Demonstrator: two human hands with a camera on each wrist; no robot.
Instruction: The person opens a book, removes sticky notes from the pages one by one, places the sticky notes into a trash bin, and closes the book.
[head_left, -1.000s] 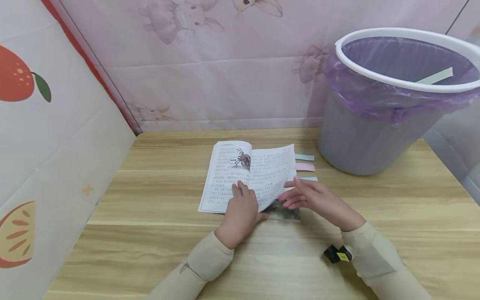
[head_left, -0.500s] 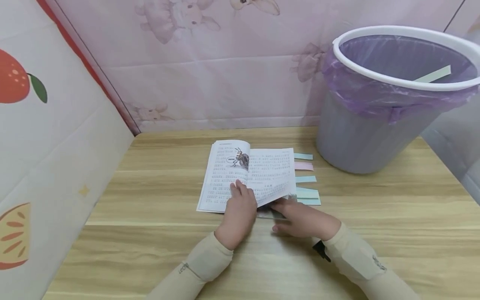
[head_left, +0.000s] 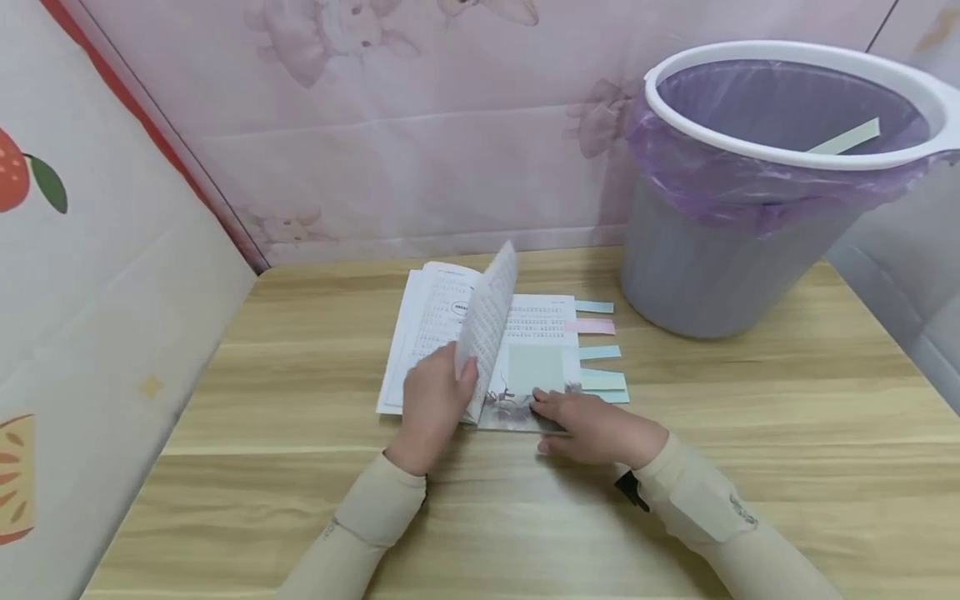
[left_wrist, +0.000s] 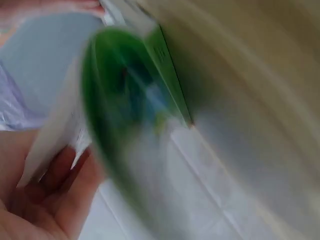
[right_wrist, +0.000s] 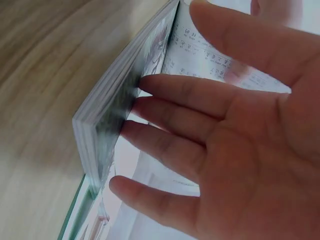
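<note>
An open book [head_left: 540,315] with printed text lies on the table. My left hand [head_left: 435,398] grips its left half, and a page [head_left: 491,312] stands upright between thumb and fingers. Blurred green cover [left_wrist: 95,90] shows in the left wrist view, beside the curled fingers [left_wrist: 75,195]. With fingers extended, my right hand [head_left: 600,427] presses on the lower edge of the right page, over a grey picture. In the right wrist view the fingertips [right_wrist: 132,129] touch that page. A pale green sticky note [head_left: 536,368] lies on the page just above the right hand.
Several blue, pink and green paper tabs [head_left: 596,353] stick out from the book's right edge. A grey bin [head_left: 697,258] with a purple liner [head_left: 765,212] stands at the back right, a pale green strip [head_left: 847,137] inside it. Patterned walls border the table [head_left: 300,333].
The left hand has shifted left and lifted a page upright, uncovering a right page with a sticky note. The right hand has come left and down onto the book. The view has shifted slightly.
</note>
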